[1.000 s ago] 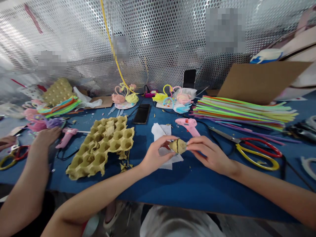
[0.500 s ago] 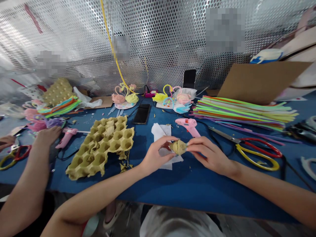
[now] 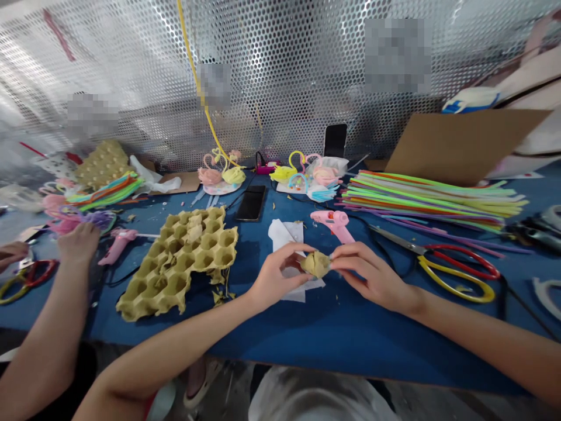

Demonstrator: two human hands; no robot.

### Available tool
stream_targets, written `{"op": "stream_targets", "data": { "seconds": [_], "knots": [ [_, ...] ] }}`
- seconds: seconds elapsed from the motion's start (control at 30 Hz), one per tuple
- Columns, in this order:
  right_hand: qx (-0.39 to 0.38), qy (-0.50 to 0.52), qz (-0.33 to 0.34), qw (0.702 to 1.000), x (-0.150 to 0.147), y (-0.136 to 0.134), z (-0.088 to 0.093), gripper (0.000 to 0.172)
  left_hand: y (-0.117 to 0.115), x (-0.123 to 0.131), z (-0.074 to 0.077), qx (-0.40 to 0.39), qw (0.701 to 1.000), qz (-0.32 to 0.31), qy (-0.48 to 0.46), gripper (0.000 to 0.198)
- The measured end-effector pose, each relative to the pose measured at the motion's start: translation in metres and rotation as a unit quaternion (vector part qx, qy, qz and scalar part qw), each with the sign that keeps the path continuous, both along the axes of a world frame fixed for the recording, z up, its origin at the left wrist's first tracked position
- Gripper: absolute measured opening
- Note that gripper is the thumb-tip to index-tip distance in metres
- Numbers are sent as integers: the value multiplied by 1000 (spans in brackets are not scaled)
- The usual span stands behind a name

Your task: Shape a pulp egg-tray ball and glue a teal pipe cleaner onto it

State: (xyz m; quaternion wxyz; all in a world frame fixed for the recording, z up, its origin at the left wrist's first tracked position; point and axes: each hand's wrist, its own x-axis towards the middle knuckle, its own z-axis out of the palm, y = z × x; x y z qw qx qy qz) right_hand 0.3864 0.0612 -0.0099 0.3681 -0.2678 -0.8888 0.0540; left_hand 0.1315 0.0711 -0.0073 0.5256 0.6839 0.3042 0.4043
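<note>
Two hands are working at this blue table [image 3: 346, 345], so which containers are sitting near them?

One torn egg tray [image 3: 144, 298] is lying just beside the left hand [image 3: 280, 278], its cups facing up, and crumpled scraps of tan card [image 3: 195, 225] are sitting in its upper cups. Another egg tray [image 3: 103, 164] is sitting farther back on the left, while a co-worker's hand [image 3: 79, 242] is hovering near a pink glue gun [image 3: 118, 245].

And what are the person's own hands gripping?

Both are clenching one small tan lump [image 3: 315, 264]. The left hand is pinching its left side and the right hand [image 3: 372, 275] is pressing its right side, so the lump is sitting between the two sets of fingertips, held above the table.

What is lying beneath it?

A sheet of white paper [image 3: 280, 234] is lying under the lump and the left hand. A second pink glue gun [image 3: 333, 225] is resting just beyond them, and red-and-yellow scissors [image 3: 456, 272] are lying to the right.
</note>
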Motion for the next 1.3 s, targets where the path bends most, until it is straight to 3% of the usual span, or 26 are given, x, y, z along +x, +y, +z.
{"op": "stream_targets", "data": {
  "seconds": [0.63,0.83,1.3],
  "knots": [
    [-74,52,-2,996,-2,0,0,34,0,4,-2,-82,996,9,-33,51],
    [-116,66,2,991,-2,2,-1,31,1,3,-1,-101,994,38,-11,50],
    [-154,50,2,987,-2,0,3,19,3,2,-8,-129,992,-3,0,43]
  ]
}}
